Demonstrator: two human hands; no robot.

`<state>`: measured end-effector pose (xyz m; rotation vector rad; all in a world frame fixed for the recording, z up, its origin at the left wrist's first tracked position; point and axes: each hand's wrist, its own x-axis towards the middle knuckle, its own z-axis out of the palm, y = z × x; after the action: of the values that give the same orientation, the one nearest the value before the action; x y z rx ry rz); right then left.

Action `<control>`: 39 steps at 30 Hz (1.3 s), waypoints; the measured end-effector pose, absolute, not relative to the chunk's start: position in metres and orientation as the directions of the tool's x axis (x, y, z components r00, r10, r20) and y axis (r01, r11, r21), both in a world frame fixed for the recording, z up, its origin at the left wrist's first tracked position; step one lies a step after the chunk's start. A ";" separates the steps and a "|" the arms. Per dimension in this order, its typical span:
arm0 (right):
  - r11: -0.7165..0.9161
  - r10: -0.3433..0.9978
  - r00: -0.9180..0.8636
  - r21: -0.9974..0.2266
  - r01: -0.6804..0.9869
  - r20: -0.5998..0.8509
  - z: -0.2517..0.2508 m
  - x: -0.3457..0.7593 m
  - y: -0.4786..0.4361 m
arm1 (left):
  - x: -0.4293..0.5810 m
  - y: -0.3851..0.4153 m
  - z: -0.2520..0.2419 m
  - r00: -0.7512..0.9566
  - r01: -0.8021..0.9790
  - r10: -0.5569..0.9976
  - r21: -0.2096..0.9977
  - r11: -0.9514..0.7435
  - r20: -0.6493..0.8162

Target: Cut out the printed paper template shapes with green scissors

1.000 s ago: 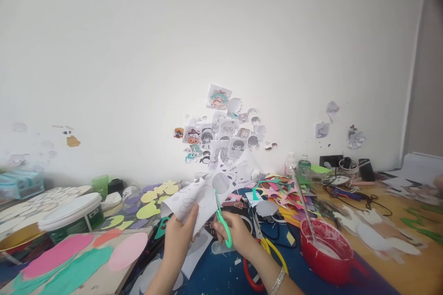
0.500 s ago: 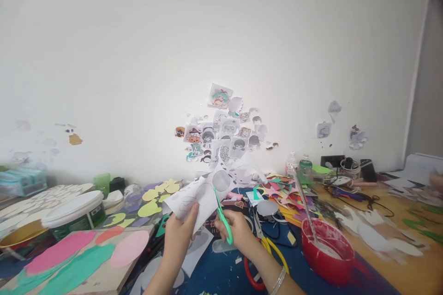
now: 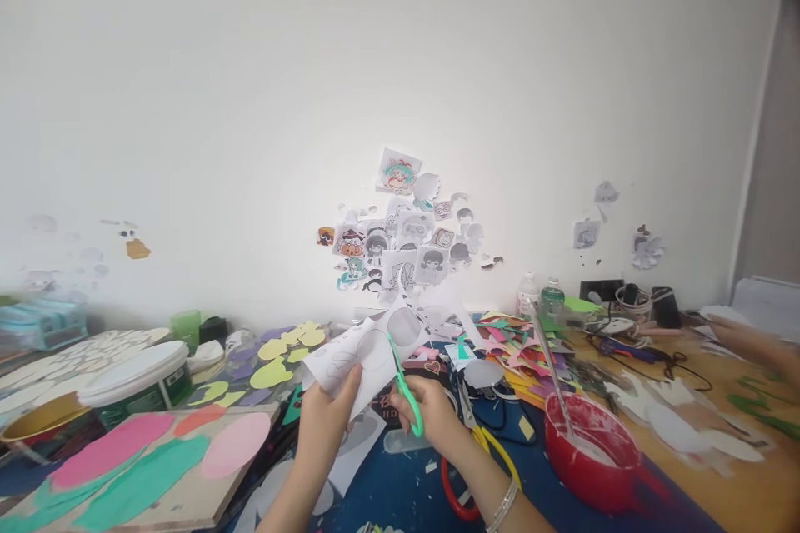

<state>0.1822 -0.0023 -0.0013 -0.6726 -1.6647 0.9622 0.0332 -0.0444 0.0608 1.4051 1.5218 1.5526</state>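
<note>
A white sheet of paper (image 3: 366, 354) with printed outlines and grey circles is in my left hand (image 3: 328, 412), thumb on top and fingers underneath. My right hand (image 3: 428, 412) is closed around green-handled scissors (image 3: 409, 400). Their blades reach up to the sheet beside the grey circles; whether they are open or closed on the paper I cannot tell. Below the hands, another piece of white paper (image 3: 359, 454) lies on the blue table covering (image 3: 387, 508). A larger pair of scissors with red and yellow handles (image 3: 497, 454) lies beside my right wrist.
A red pot (image 3: 591, 450) with white paste and a stirrer stands at the right. Coloured paper scraps (image 3: 512, 350) are heaped behind. A lidded tub (image 3: 137, 375) and a board with coloured shapes (image 3: 181, 491) stand at left. Another person's arm (image 3: 756, 350) reaches in at far right.
The sheet and scissors have shifted slightly; both hands keep their hold. At the far right, the other person's arm has come further into view.
</note>
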 end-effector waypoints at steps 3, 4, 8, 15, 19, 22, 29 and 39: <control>0.504 0.820 -0.293 -0.863 -0.040 0.492 -0.003 0.183 -0.001 | 0.032 -0.044 0.061 -0.294 0.288 0.909 0.934 -0.212 0.297; 0.499 0.821 -0.296 -0.866 -0.046 0.489 -0.003 0.183 0.000 | 0.032 -0.044 0.061 -0.290 0.291 0.909 0.932 -0.215 0.300; 0.504 0.812 -0.313 -0.862 -0.051 0.493 -0.004 0.185 0.001 | 0.032 -0.042 0.061 -0.280 0.277 0.915 0.937 -0.213 0.291; 0.504 0.813 -0.306 -0.862 -0.053 0.495 -0.004 0.186 0.001 | 0.031 -0.041 0.061 -0.279 0.289 0.912 0.932 -0.220 0.301; 0.516 0.809 -0.310 -0.856 -0.035 0.500 -0.003 0.187 0.000 | 0.028 -0.041 0.063 -0.237 0.288 0.932 0.936 -0.203 0.275; 0.520 0.805 -0.316 -0.854 -0.033 0.502 -0.003 0.187 0.000 | 0.028 -0.043 0.065 -0.259 0.298 0.915 0.927 -0.228 0.309; 0.499 0.810 -0.343 -0.866 -0.021 0.475 0.005 0.191 -0.005 | 0.027 -0.042 0.066 -0.214 0.340 0.923 0.910 -0.235 0.319; 0.498 0.804 -0.384 -0.867 0.015 0.455 0.011 0.197 -0.012 | 0.021 -0.040 0.066 -0.153 0.377 0.935 0.893 -0.244 0.320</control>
<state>0.1973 -0.0118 0.0112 -0.6923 -1.7635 1.0094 0.0213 -0.0405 0.0657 1.5993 1.4929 1.4023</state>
